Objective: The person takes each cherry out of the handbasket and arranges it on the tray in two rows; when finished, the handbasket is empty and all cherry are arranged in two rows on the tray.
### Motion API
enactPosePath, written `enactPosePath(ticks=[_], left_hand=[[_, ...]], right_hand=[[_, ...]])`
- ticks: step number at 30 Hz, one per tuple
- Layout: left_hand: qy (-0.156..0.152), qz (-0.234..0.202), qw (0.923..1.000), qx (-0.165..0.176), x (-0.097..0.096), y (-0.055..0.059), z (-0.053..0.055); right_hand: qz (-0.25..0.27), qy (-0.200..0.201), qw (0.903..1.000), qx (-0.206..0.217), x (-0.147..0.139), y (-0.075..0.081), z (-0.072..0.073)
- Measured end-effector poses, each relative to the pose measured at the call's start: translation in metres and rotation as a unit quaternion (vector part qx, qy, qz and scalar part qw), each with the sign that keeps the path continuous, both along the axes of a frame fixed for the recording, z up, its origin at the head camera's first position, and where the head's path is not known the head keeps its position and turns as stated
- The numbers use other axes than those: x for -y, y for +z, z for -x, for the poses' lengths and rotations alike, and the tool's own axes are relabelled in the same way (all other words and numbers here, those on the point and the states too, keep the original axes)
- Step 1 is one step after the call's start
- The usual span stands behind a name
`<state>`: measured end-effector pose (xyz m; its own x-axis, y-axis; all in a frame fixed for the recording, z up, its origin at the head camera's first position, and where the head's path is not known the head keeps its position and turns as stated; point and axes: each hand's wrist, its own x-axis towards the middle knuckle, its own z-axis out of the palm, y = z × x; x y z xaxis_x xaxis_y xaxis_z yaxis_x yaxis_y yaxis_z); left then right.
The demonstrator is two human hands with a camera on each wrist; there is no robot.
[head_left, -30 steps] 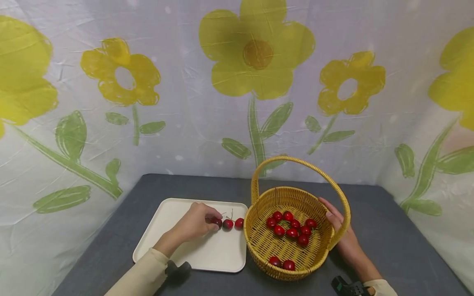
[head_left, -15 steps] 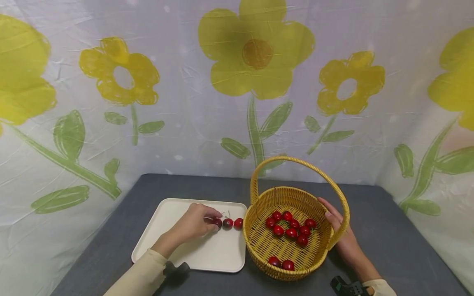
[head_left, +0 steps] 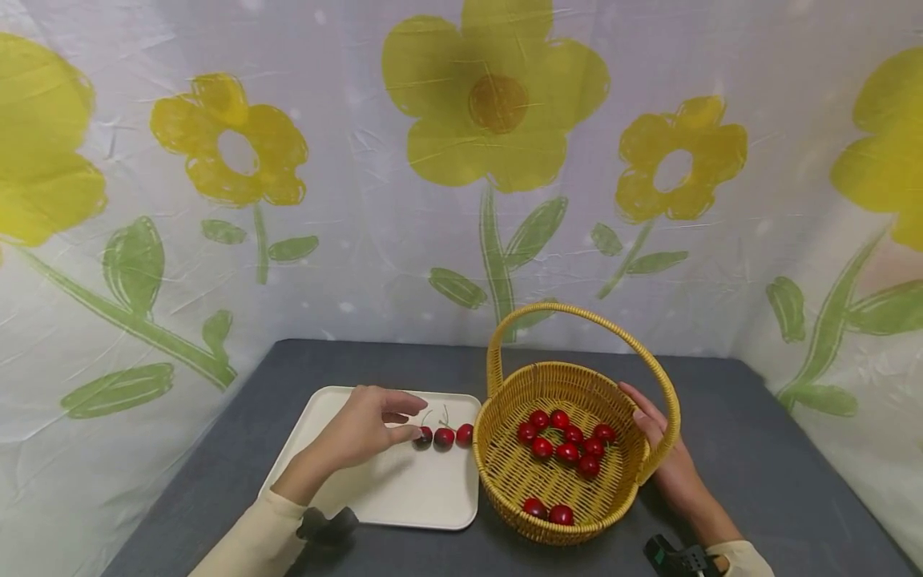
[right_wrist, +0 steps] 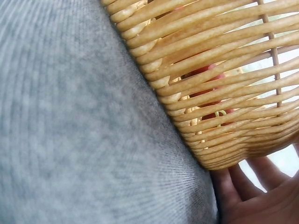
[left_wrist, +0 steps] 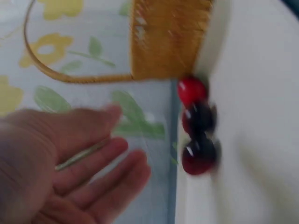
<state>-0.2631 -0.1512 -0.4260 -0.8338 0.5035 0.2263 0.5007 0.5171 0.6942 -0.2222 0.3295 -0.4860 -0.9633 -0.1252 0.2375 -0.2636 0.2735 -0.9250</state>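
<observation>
Cherries (head_left: 444,438) lie three in a row on the tray (head_left: 425,497), reaching its right edge, where the basket (head_left: 555,381) stands on the table (head_left: 404,365). More lie inside the basket: a cluster toward its far side and two beside its near wall. Over the tray, the left hand (head_left: 360,433) has thumb and fingers spread, just beside the leftmost cherry. The right hand (head_left: 671,461) rests relaxed fingers against the basket's right outer wall.
</observation>
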Motion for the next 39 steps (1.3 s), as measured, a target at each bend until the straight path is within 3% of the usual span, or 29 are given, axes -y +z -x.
enactPosePath(ticks=[2, 4, 8, 12, 16, 22, 25, 29, 31, 35, 39], left_hand=[[-0.030, -0.035, 0.9984, 0.033, -0.004, 0.005, -0.005], [-0.069, -0.072, 0.9917, 0.081, -0.009, 0.009, -0.010], [-0.152, -0.131, 0.9646, 0.171, -0.024, 0.017, -0.020], [-0.223, -0.156, 0.9398, 0.206, -0.043, 0.023, -0.026], [-0.281, -0.136, 0.9284, 0.201, -0.066, 0.028, -0.028], [-0.331, -0.067, 0.9220, 0.188, -0.100, 0.027, -0.024], [-0.337, -0.028, 0.9257, 0.169, -0.116, 0.025, -0.020], [-0.338, 0.035, 0.9334, 0.114, -0.137, 0.023, -0.014], [-0.338, 0.074, 0.9336, 0.094, -0.147, 0.021, -0.011], [-0.333, 0.154, 0.9279, 0.067, -0.163, 0.020, -0.009], [-0.334, 0.218, 0.9166, 0.023, -0.175, 0.019, -0.009]], right_hand=[[-0.001, 0.000, 1.0000, -0.002, -0.001, 0.000, 0.000], [-0.003, -0.001, 1.0000, -0.003, -0.001, 0.000, 0.000], [-0.005, -0.003, 1.0000, -0.003, -0.002, 0.000, 0.000], [-0.005, -0.003, 1.0000, -0.001, -0.003, 0.000, 0.001], [-0.001, -0.007, 1.0000, 0.002, -0.001, 0.000, 0.000], [0.017, -0.003, 0.9997, 0.016, 0.002, 0.001, 0.000], [0.014, -0.006, 0.9998, 0.014, 0.002, 0.000, 0.001], [0.000, -0.010, 0.9999, 0.007, 0.000, -0.001, 0.002], [-0.002, -0.008, 1.0000, 0.006, 0.000, 0.000, 0.002], [0.000, -0.005, 1.0000, 0.005, -0.001, 0.000, 0.001], [-0.001, -0.005, 1.0000, 0.005, 0.000, 0.000, 0.001]])
